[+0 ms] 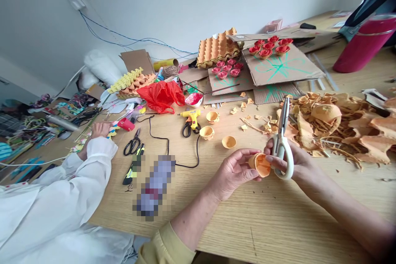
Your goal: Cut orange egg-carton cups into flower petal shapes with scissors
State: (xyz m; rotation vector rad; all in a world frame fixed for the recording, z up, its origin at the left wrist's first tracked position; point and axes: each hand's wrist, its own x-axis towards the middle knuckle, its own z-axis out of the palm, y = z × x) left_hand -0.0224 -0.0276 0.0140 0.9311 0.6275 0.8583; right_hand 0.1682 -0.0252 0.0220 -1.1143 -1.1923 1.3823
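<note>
My left hand (236,173) is closed around a small orange carton cup (262,166), its open side turned toward me and to the right. White-handled scissors (284,148) are gripped in my right hand (292,159), blades pointing up and away. The right fingertips are at the cup's right rim. Beyond my left hand, three similar cups rest on the wooden table: one alone (229,142), one to its left (207,133) and one farther back (212,117). Torn orange carton scraps (324,119) are heaped behind and right of my right hand.
A yellow glue gun (191,118) with a black cord, black scissors (132,144) and a cutter (134,167) lie left. Cardboard (293,70) holds red flowers (265,53). A pink bottle (363,45) stands right. Another person's white sleeve (95,169) is at left.
</note>
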